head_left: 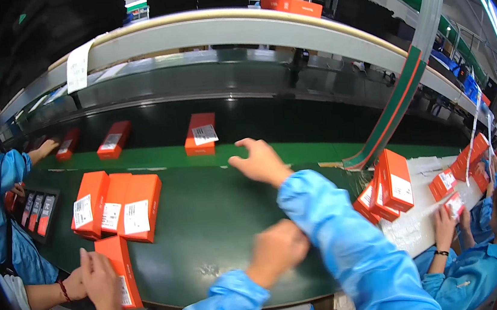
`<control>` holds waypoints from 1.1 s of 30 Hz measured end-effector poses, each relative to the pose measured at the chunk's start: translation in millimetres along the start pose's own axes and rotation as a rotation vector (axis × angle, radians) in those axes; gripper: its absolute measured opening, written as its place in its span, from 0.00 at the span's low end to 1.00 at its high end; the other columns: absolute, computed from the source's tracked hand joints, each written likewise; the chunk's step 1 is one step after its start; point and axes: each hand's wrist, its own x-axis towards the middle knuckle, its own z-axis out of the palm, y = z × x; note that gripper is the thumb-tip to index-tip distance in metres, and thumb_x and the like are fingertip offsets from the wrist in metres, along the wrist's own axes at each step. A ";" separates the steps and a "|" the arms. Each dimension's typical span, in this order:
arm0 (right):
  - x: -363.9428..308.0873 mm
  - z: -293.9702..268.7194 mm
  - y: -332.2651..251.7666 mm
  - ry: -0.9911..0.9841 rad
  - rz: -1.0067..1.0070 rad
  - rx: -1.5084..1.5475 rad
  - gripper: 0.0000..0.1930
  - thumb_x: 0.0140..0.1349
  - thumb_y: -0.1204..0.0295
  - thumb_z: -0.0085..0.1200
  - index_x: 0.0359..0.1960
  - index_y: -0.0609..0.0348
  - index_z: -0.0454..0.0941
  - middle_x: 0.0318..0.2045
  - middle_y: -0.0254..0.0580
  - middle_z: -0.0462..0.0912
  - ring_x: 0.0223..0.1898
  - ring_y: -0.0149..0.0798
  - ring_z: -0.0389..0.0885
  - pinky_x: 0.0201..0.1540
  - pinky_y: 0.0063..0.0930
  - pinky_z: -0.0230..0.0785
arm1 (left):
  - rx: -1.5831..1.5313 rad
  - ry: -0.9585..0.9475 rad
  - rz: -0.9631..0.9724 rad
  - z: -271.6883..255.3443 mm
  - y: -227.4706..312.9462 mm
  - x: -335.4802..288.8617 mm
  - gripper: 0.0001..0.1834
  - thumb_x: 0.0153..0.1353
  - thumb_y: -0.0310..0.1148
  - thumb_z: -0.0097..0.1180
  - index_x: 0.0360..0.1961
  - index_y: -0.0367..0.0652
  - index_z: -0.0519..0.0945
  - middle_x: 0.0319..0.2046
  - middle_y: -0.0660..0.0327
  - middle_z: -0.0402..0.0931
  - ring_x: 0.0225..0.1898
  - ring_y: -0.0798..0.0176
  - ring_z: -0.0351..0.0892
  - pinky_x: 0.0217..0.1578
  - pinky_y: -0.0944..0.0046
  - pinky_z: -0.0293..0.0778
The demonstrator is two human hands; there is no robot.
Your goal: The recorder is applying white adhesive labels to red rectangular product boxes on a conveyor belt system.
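My right hand reaches over the green strip at the conveyor's near edge. Its thumb and fingers are apart, with nothing between them. Just to its left, an orange-red box with a white label lies on the dark conveyor belt, apart from my fingertips. Nearer to me, my left hand is above the dark green table. Motion blurs it and its fingers seem curled; whether it holds anything does not show. Left of it, several labelled orange boxes stand together on the table.
At the lower left, another person's hands hold an orange box. A co-worker's hand touches a box on the belt. More boxes stand right, beside a green-and-red upright post. Another co-worker sits at far right.
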 end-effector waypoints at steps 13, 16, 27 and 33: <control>80.1 109.4 -16.0 0.384 0.194 -0.359 0.27 0.46 0.49 0.58 0.45 0.53 0.81 0.42 0.62 0.76 0.45 0.58 0.74 0.48 0.45 0.69 | -0.034 0.575 -0.337 -90.4 -86.7 33.6 0.03 0.60 0.21 0.54 0.34 0.34 0.79 0.23 0.65 0.75 0.22 0.76 0.70 0.24 0.74 0.68; 17.3 66.3 -5.6 0.345 0.112 -0.233 0.30 0.49 0.49 0.58 0.53 0.51 0.79 0.43 0.63 0.76 0.48 0.60 0.74 0.51 0.48 0.71 | -0.215 0.614 -0.416 -89.8 -95.3 30.8 0.03 0.61 0.22 0.54 0.35 0.34 0.77 0.24 0.67 0.74 0.23 0.78 0.69 0.24 0.75 0.66; -240.8 -23.1 9.9 0.399 0.080 0.183 0.34 0.48 0.55 0.69 0.57 0.55 0.76 0.58 0.60 0.66 0.55 0.58 0.69 0.58 0.47 0.65 | 0.285 -0.135 -0.005 -30.8 -28.9 14.8 0.24 0.57 0.39 0.60 0.55 0.44 0.77 0.58 0.51 0.68 0.62 0.47 0.63 0.62 0.48 0.56; -246.5 -22.5 18.8 0.377 0.474 0.103 0.21 0.52 0.61 0.69 0.38 0.67 0.78 0.37 0.53 0.81 0.41 0.46 0.81 0.43 0.37 0.73 | 0.245 -0.230 -0.036 -21.0 -12.1 -1.0 0.26 0.64 0.41 0.53 0.62 0.47 0.72 0.63 0.45 0.63 0.66 0.40 0.58 0.65 0.47 0.55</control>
